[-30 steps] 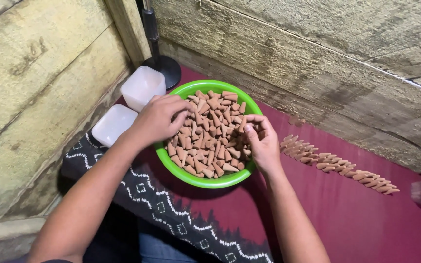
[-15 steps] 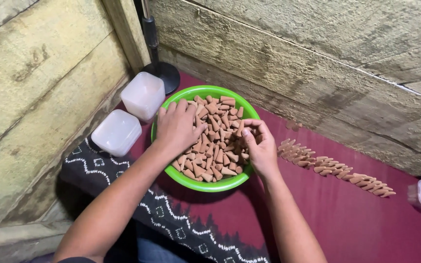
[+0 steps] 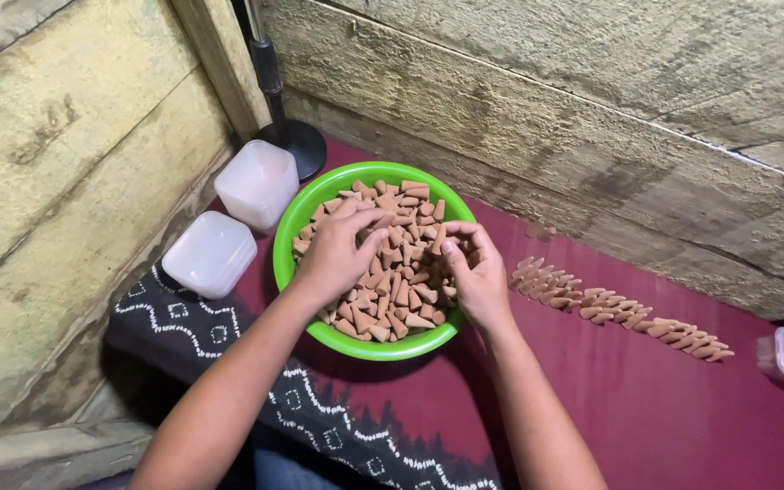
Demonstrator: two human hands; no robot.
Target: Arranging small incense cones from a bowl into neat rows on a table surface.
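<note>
My left hand (image 3: 338, 259) has slid further onto the cones (image 3: 401, 281), fingers spread, gripping nothing. My right hand (image 3: 474, 272) now pinches one cone over the green bowl (image 3: 294, 238); a row of cones (image 3: 619, 313) lies right.

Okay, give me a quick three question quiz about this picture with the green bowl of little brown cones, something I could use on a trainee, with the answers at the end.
1. True or false: both hands are over the green bowl.
2. Where does the row of cones outside the bowl lie? A) on the red cloth to the right of the bowl B) on top of the white containers C) on the wooden wall
3. How many white lidded containers stand to the left of the bowl?

Key
1. True. The left hand rests on the pile of cones, and the right hand pinches a cone in its fingers.
2. A, on the red cloth.
3. Two.
</note>
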